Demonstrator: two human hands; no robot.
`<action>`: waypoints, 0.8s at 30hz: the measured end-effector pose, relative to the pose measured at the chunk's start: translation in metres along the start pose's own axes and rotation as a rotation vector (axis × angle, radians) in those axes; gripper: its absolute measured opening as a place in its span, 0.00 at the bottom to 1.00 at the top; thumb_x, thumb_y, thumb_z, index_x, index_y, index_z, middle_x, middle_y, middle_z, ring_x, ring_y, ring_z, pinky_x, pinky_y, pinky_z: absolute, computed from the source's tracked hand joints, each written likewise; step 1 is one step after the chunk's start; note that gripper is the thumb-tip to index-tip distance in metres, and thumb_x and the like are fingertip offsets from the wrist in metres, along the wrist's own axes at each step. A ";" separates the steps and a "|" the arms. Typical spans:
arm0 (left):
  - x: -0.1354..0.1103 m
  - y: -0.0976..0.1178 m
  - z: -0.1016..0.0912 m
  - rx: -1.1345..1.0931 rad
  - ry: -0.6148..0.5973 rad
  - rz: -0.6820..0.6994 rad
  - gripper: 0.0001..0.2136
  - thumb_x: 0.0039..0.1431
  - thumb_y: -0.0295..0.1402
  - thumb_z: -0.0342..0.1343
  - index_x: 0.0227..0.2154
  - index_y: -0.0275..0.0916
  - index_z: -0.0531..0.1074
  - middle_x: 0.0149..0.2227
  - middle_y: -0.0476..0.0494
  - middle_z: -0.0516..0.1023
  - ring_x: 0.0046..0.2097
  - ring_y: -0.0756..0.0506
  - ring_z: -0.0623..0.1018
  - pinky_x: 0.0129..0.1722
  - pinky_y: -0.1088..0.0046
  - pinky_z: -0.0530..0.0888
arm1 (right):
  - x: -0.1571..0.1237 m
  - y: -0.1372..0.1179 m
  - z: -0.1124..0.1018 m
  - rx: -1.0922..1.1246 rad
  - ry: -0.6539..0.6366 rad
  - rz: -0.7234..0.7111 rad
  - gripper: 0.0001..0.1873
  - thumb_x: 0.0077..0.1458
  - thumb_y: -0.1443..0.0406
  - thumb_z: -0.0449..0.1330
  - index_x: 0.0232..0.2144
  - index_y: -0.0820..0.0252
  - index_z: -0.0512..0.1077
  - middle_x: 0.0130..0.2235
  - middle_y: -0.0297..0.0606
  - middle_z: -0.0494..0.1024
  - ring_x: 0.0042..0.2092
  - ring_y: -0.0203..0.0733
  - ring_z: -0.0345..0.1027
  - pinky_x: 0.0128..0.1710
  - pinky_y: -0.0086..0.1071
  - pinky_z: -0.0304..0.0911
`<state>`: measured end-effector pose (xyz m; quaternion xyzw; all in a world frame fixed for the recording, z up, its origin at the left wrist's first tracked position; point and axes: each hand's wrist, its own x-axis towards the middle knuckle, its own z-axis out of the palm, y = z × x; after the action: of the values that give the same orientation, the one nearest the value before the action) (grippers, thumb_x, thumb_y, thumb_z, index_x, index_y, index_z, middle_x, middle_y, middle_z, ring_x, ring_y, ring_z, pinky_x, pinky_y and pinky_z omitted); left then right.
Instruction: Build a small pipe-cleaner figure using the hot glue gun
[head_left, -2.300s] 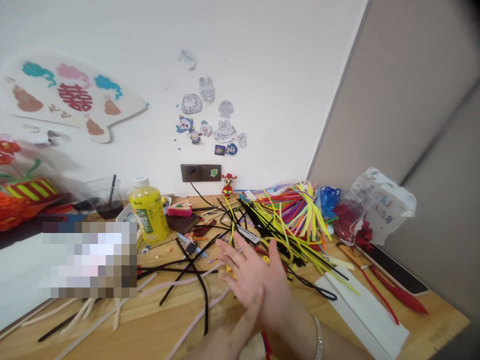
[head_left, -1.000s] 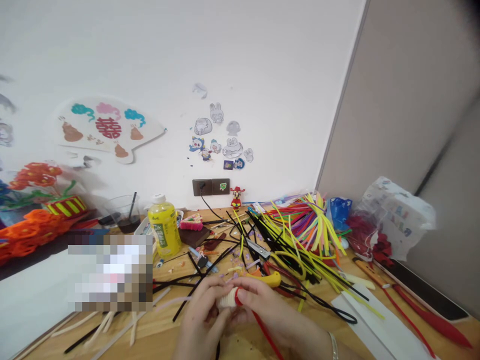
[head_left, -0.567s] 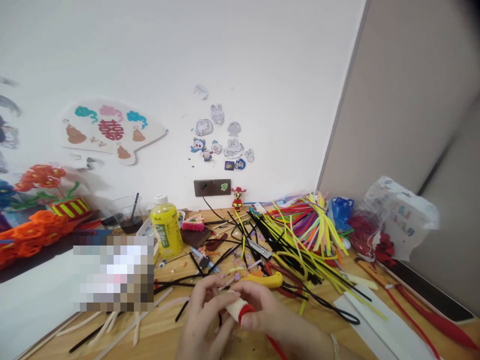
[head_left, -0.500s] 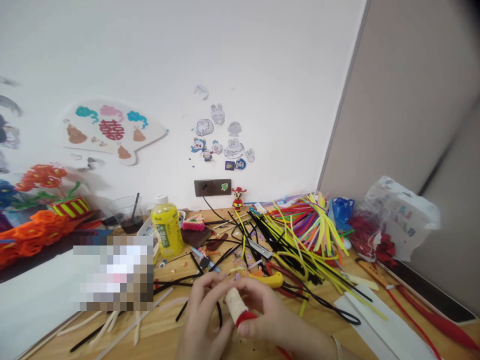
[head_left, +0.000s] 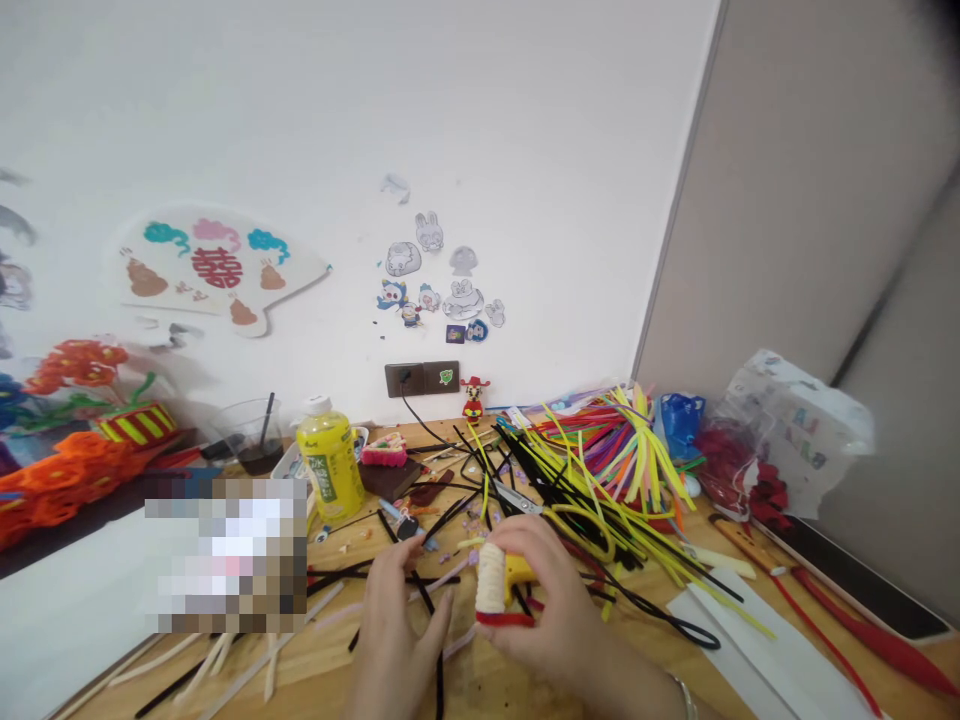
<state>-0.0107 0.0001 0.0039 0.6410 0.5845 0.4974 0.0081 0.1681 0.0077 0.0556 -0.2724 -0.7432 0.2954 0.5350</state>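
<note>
Hands are both at bottom centre on my feed. I've got the right hand [head_left: 551,605] pinching a cream, ribbed, soft-looking cylinder [head_left: 491,577] between thumb and fingers, pretty much upright, with a red band [head_left: 504,619] round its lower end. Can't tell if it touches the wooden table [head_left: 322,685]. Left hand [head_left: 397,625] is just beside it, thumb and fingers spread, near some thin black strips [head_left: 424,592]. I see a yellow plastic handle [head_left: 517,572] partly hidden behind the cylinder, and silver scissor blades [head_left: 519,499] just above the right hand. Big bundle of multicoloured fuzzy strips [head_left: 600,450] right of centre, yellow-filled clear plastic bottle [head_left: 330,470] left of centre.
</note>
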 end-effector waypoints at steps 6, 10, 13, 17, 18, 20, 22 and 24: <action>-0.003 0.002 0.013 -0.355 -0.004 -0.284 0.17 0.42 0.34 0.58 0.38 0.38 0.65 0.36 0.44 0.72 0.40 0.40 0.74 0.40 0.60 0.71 | -0.002 0.015 0.018 0.696 0.047 0.537 0.21 0.36 0.59 0.68 0.35 0.61 0.70 0.34 0.38 0.73 0.37 0.42 0.66 0.40 0.35 0.59; -0.003 0.000 0.022 -0.629 0.040 -0.522 0.16 0.38 0.35 0.59 0.33 0.39 0.65 0.26 0.52 0.70 0.29 0.45 0.73 0.30 0.67 0.71 | -0.005 0.025 0.028 1.226 0.009 0.760 0.19 0.44 0.55 0.64 0.32 0.65 0.70 0.32 0.40 0.74 0.29 0.35 0.66 0.35 0.32 0.60; -0.004 0.000 0.024 -0.651 0.054 -0.548 0.15 0.40 0.35 0.58 0.33 0.39 0.64 0.25 0.54 0.68 0.27 0.47 0.72 0.28 0.70 0.70 | -0.008 0.030 0.034 1.335 0.002 0.730 0.19 0.44 0.57 0.65 0.33 0.67 0.71 0.32 0.41 0.75 0.27 0.33 0.65 0.34 0.31 0.60; -0.007 0.003 0.024 -0.664 0.045 -0.552 0.14 0.41 0.31 0.57 0.34 0.38 0.65 0.26 0.52 0.70 0.28 0.46 0.73 0.30 0.69 0.70 | -0.015 0.034 0.044 1.384 -0.068 0.697 0.21 0.42 0.55 0.66 0.33 0.67 0.72 0.31 0.41 0.75 0.26 0.33 0.65 0.32 0.31 0.60; -0.007 0.004 0.024 -0.669 0.041 -0.550 0.13 0.42 0.31 0.57 0.33 0.38 0.65 0.25 0.52 0.70 0.28 0.46 0.73 0.29 0.69 0.71 | -0.017 0.036 0.047 1.380 -0.094 0.688 0.21 0.41 0.55 0.66 0.33 0.66 0.72 0.30 0.39 0.75 0.25 0.33 0.64 0.31 0.31 0.60; -0.009 0.004 0.024 -0.678 0.039 -0.547 0.12 0.43 0.32 0.56 0.33 0.39 0.64 0.24 0.53 0.69 0.27 0.46 0.73 0.28 0.70 0.71 | -0.020 0.041 0.053 1.358 -0.156 0.661 0.22 0.41 0.52 0.65 0.33 0.64 0.72 0.27 0.36 0.73 0.25 0.34 0.64 0.31 0.32 0.60; -0.010 0.003 0.024 -0.680 0.054 -0.552 0.11 0.45 0.35 0.56 0.33 0.39 0.64 0.23 0.54 0.69 0.26 0.47 0.74 0.27 0.71 0.71 | -0.022 0.048 0.058 1.327 -0.250 0.623 0.23 0.40 0.48 0.63 0.29 0.62 0.73 0.23 0.34 0.71 0.23 0.35 0.64 0.29 0.32 0.60; -0.010 0.000 0.024 -0.669 0.074 -0.565 0.12 0.46 0.40 0.56 0.32 0.40 0.64 0.24 0.53 0.69 0.27 0.46 0.75 0.26 0.72 0.70 | -0.021 0.053 0.059 1.202 -0.385 0.562 0.24 0.35 0.47 0.65 0.28 0.60 0.73 0.23 0.35 0.71 0.24 0.39 0.67 0.28 0.34 0.60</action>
<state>0.0066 0.0068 -0.0148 0.3995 0.5434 0.6604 0.3301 0.1226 0.0198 -0.0114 -0.0535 -0.4332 0.8268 0.3547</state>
